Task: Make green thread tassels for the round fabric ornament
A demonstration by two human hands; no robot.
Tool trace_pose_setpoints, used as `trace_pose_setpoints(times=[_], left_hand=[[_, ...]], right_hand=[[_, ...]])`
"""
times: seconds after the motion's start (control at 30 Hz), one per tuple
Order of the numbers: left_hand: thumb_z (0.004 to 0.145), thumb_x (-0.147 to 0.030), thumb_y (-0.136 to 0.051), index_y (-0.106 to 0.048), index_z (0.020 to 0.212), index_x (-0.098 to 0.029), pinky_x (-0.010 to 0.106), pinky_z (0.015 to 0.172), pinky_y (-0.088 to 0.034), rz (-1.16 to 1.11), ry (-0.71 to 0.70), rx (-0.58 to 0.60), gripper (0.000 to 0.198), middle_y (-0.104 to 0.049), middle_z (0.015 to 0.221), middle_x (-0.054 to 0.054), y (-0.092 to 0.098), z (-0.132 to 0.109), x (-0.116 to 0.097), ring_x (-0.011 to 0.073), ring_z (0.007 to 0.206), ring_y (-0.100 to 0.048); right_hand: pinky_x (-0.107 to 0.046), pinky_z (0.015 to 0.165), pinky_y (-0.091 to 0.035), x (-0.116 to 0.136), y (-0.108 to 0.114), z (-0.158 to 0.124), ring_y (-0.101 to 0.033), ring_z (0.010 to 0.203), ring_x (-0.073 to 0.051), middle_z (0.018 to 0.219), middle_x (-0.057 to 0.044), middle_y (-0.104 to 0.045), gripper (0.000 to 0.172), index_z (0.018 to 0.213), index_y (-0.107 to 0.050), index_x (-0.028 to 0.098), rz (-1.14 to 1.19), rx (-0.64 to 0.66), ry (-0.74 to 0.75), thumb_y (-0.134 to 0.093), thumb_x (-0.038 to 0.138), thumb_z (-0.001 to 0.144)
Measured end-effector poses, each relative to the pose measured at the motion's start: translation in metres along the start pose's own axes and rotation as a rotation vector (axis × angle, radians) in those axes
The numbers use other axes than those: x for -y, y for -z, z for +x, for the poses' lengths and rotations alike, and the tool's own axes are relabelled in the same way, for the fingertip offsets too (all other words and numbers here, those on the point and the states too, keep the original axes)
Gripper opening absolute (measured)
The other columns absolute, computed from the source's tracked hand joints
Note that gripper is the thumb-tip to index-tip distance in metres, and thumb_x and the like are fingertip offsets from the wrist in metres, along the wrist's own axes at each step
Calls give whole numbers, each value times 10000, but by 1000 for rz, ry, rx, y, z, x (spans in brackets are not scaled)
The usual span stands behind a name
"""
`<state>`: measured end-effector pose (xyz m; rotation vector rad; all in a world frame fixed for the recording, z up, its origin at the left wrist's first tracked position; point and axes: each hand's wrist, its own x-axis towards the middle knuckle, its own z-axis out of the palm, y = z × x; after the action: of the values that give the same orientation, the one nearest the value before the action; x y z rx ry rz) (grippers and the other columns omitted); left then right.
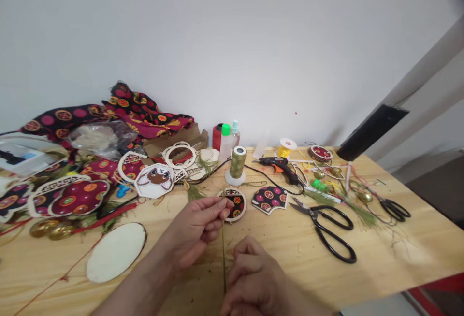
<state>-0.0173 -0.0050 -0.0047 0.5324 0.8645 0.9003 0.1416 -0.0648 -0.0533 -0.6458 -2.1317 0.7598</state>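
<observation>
My left hand [197, 229] is pinched on the upper end of a thin olive-green thread [224, 253] that runs straight down to my right hand [253, 277]. That hand is curled into a loose fist around the thread's lower end, near the table's front edge. Just beyond my left fingertips lies a small round wooden ornament [236, 204] with dark patterned fabric inside. A spool of olive thread [237, 164] stands upright a little farther back.
Black scissors [328, 224] lie to the right, a second pair [393, 208] farther right. A black glue gun [281, 166], a yellow spool [285, 148], bottles and patterned fabric pieces crowd the back. A pale oval wooden disc [116, 252] lies at left.
</observation>
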Motion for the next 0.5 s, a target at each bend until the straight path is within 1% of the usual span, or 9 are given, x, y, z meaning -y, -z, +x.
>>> trace_pose_setpoints(times=[0.1, 0.23, 0.3, 0.4, 0.47, 0.5], left_hand=[[666, -168, -745, -675, 704, -86, 91, 356, -156, 18, -19, -7, 114, -534, 590, -18, 0, 2, 0, -28, 386, -288], [667, -187, -746, -665, 679, -91, 99, 360, -147, 36, -25, -20, 126, -528, 583, -17, -1, 2, 0, -23, 387, -271], [671, -187, -741, -670, 682, -87, 102, 362, -144, 45, -29, -15, 123, -518, 575, -19, -1, 1, 0, -22, 388, -259], [665, -202, -740, -683, 695, -76, 110, 358, -124, 69, -18, -2, 142, -483, 530, -35, -2, -1, -2, -22, 377, -214], [659, -218, -739, -686, 686, -72, 115, 353, -109, 87, -1, -5, 158, -450, 491, -48, -1, -1, -3, -20, 370, -187], [656, -223, -738, -687, 679, -71, 117, 352, -103, 94, 6, -11, 163, -434, 475, -54, 0, -1, -4, -18, 368, -181]], right_hand=[[-227, 737, -406, 2, 1, -2, -487, 740, -110, 603, 21, -585, 291, 713, -671, 226, 16, 132, -20, -530, 438, 854], [-201, 731, -411, 15, 12, 4, -513, 757, -96, 636, 25, -599, 238, 734, -659, 202, 9, 251, -57, -542, 363, 863], [-199, 736, -416, 19, 15, 8, -523, 765, -97, 648, 23, -606, 216, 727, -649, 196, -1, 292, -58, -545, 324, 866], [-205, 752, -421, 19, 13, 11, -532, 766, -103, 653, 20, -614, 219, 705, -642, 197, -6, 298, -46, -541, 306, 867], [-211, 775, -423, 18, 15, 10, -546, 775, -104, 683, 18, -629, 213, 722, -653, 209, 26, 346, -36, -522, 277, 876], [-211, 776, -425, 18, 18, 10, -555, 775, -104, 703, 19, -638, 205, 745, -661, 220, 48, 389, -46, -511, 252, 880]])
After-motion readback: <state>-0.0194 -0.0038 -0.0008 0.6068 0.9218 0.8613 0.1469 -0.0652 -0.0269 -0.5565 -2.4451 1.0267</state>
